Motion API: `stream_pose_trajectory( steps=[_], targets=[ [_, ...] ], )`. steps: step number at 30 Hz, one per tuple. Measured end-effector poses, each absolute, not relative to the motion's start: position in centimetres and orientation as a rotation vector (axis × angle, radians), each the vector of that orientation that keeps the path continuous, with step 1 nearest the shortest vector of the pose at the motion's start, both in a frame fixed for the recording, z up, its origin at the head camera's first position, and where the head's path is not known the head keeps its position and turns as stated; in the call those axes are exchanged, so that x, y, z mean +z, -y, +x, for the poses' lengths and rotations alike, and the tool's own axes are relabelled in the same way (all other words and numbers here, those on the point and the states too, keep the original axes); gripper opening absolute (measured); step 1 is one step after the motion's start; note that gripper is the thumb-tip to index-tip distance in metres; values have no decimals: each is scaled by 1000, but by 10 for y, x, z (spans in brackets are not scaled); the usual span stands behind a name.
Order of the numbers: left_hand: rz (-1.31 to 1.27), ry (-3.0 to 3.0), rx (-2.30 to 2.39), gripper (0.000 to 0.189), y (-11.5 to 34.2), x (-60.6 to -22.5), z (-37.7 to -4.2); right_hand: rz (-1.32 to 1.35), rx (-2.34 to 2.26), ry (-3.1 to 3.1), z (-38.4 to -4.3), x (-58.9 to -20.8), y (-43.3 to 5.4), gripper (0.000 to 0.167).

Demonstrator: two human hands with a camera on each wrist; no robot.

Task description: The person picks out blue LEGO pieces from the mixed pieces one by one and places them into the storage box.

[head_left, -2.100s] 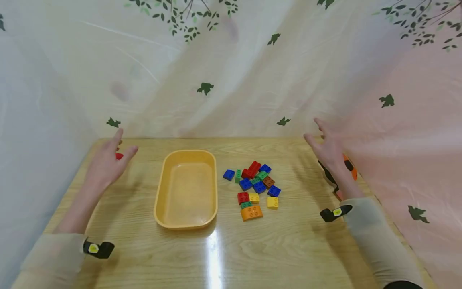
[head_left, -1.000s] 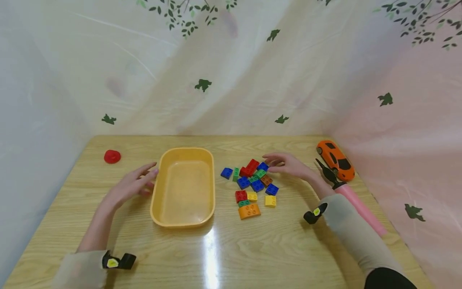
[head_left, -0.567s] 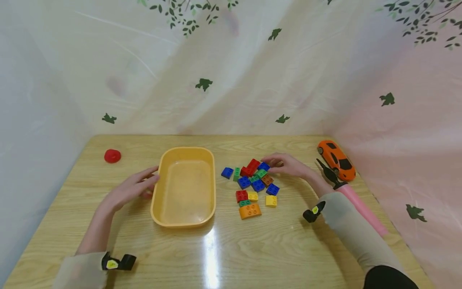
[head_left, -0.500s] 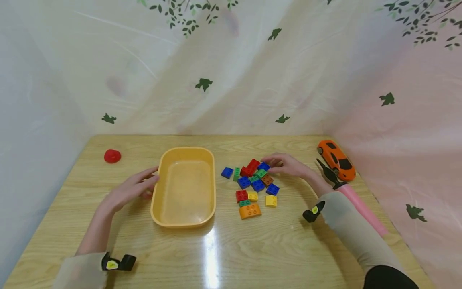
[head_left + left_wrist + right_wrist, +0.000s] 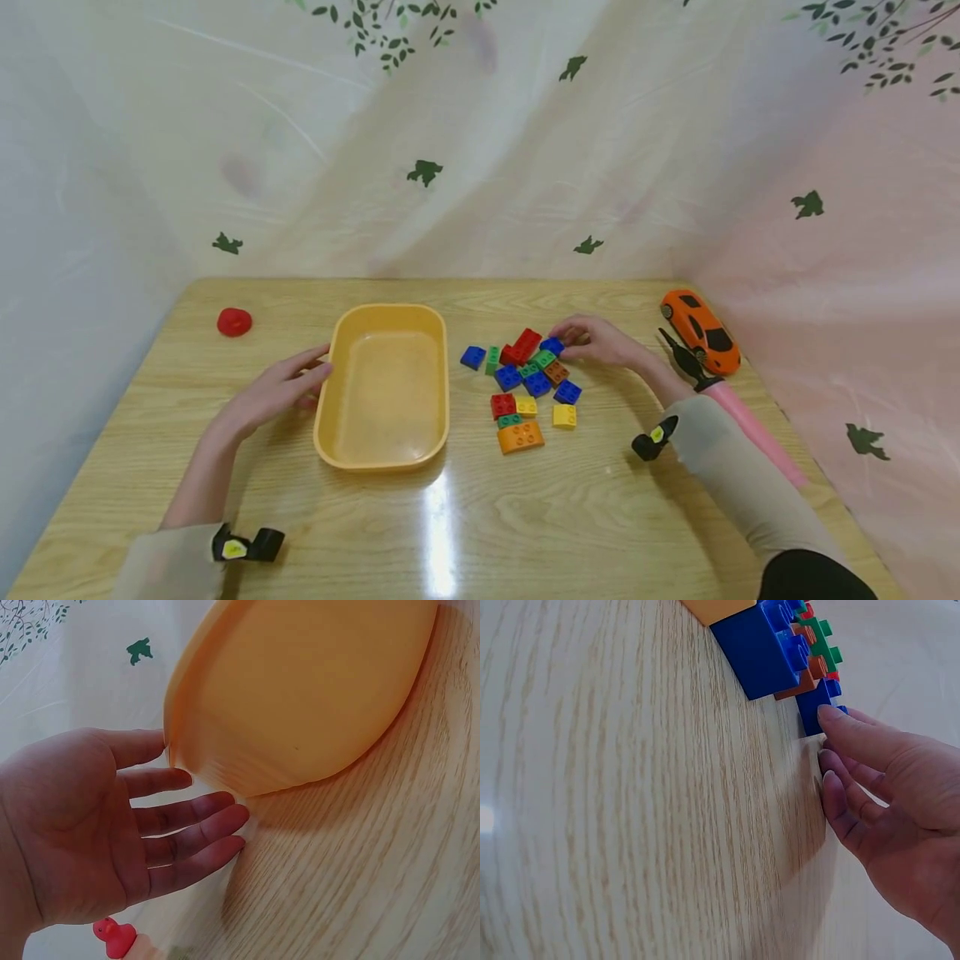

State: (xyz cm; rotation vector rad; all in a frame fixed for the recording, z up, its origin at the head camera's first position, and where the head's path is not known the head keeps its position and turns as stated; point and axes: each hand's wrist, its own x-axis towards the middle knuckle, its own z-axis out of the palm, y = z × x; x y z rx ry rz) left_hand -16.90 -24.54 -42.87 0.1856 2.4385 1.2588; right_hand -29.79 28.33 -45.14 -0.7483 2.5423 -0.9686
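My left hand (image 5: 276, 390) touches the left rim of an orange-yellow plastic tray (image 5: 322, 425). In the left wrist view, the fingers of this hand (image 5: 82, 817) look mostly straight, with fingertips against the tray wall (image 5: 180, 712). Over on the right, my right hand (image 5: 600, 342) pinches a blue toy building brick (image 5: 552, 346) at the far right of a brick cluster. The right wrist view has the thumb of this hand (image 5: 900, 787) on that blue brick (image 5: 814, 709); the other fingers curl beside it, partly hiding it.
Several red, green, blue, brown, yellow and orange bricks (image 5: 521, 437) lie right of the tray. A red rubber duck (image 5: 235, 322) sits at the far left. Near the right edge are an orange toy car (image 5: 701, 332) and a pink-handled tool with a black tip (image 5: 757, 433). Cloth (image 5: 480, 208) hangs behind.
Both hands have come inward and down from the table's sides, the left to the tray, the right to the bricks. The pinched blue brick has shifted slightly right, away from the red one.
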Motion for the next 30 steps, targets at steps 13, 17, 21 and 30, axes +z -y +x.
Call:
stream_pose_trajectory(
  steps=[13,17,21,30],
  targets=[
    [206,-2418,1328,70,247,-425,-170,-724,-945,-2574,-299,-443,-283,33],
    [206,-2408,1344,70,247,-425,-170,-705,-930,-2599,-299,-439,-285,34],
    [212,-2412,1356,70,247,-426,-170,-705,-951,-2619,-298,-434,-289,35],
    [179,-2396,1385,68,245,-430,-168,-681,-1026,-2637,-300,-416,-291,37]
  ],
)
